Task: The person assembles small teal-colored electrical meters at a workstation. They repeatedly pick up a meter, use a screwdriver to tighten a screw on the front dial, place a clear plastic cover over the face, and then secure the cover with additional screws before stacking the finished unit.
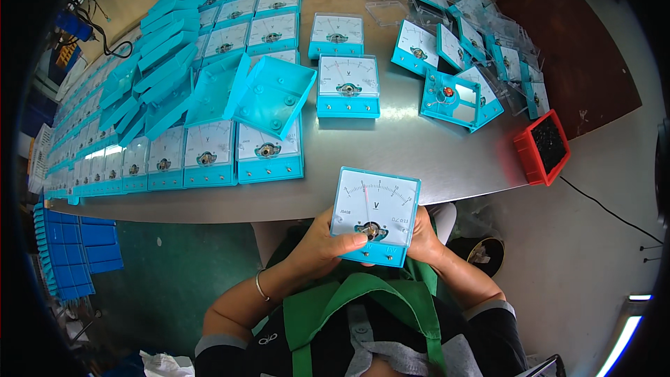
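A voltmeter [382, 194] with a white scale face and a turquoise case is held over the front edge of the table, its dial facing up toward me. My left hand [322, 243] grips it by the left side, the thumb lying on the face beside the coil mechanism. Round the right side and underneath goes my right hand [423, 236], its fingers mostly hidden behind the case. Beyond it, another voltmeter [348, 73] rests on the table in front of a similar meter [336, 31].
Rows of meters [208, 148] cover the left side, with turquoise empty cases [273, 98] piled on them. At right lie an open meter frame [450, 98], stacked meters and clear covers [386, 12]. A red bin [532, 150] of small black parts hangs at the table's right edge.
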Demonstrator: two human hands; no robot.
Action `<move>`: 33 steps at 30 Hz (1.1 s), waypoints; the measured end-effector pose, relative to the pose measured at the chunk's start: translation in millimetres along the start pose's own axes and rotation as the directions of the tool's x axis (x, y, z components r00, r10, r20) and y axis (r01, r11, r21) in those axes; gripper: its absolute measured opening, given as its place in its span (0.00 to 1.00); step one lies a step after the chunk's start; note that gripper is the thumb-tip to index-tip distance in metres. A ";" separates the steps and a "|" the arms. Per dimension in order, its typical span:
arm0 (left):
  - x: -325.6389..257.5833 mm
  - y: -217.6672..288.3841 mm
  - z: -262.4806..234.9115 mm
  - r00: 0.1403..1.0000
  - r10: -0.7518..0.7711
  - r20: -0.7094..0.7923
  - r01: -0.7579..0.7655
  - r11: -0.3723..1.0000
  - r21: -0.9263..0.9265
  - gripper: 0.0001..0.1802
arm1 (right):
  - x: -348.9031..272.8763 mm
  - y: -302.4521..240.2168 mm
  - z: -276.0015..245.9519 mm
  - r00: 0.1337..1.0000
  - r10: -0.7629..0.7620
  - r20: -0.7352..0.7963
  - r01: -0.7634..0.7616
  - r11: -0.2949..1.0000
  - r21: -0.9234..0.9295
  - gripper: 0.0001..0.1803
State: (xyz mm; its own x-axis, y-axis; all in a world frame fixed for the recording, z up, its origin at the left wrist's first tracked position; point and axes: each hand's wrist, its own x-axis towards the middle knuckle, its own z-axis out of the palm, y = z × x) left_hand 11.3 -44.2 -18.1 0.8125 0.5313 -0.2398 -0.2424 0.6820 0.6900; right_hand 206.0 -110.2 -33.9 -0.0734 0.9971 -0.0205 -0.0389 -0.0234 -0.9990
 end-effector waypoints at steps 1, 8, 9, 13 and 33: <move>0.3 0.0 -0.1 1.000 -0.003 0.012 0.003 1.000 0.001 0.30 | 0.2 -0.3 -0.4 1.000 0.004 0.004 -0.004 1.000 0.010 0.08; 1.4 2.7 13.9 0.998 0.002 -0.061 0.003 0.997 0.083 0.34 | -5.5 3.9 -3.3 0.999 -0.023 -0.031 0.022 0.999 -0.030 0.11; 0.6 2.5 13.3 0.998 0.015 -0.053 -0.011 0.997 0.082 0.33 | -6.2 3.9 -5.5 0.998 -0.048 -0.043 0.045 0.997 -0.064 0.12; -2.6 7.6 9.6 0.998 0.033 -0.054 -0.016 0.960 0.280 0.40 | -3.3 -32.4 -34.8 0.968 0.062 -0.245 -0.040 0.995 0.094 0.18; -16.4 5.5 13.9 0.992 0.096 -0.078 -0.070 0.956 0.285 0.50 | 52.5 -42.8 -43.3 0.991 0.041 0.130 0.004 0.945 -0.328 0.12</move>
State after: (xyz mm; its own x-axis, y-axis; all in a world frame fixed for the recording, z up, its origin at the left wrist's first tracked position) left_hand 4.0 -56.1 -0.8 0.7415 0.6322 -0.2248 -0.1378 0.4714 0.8711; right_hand 246.9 -53.7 6.0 -0.2037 0.9774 -0.0559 0.2897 0.0057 -0.9571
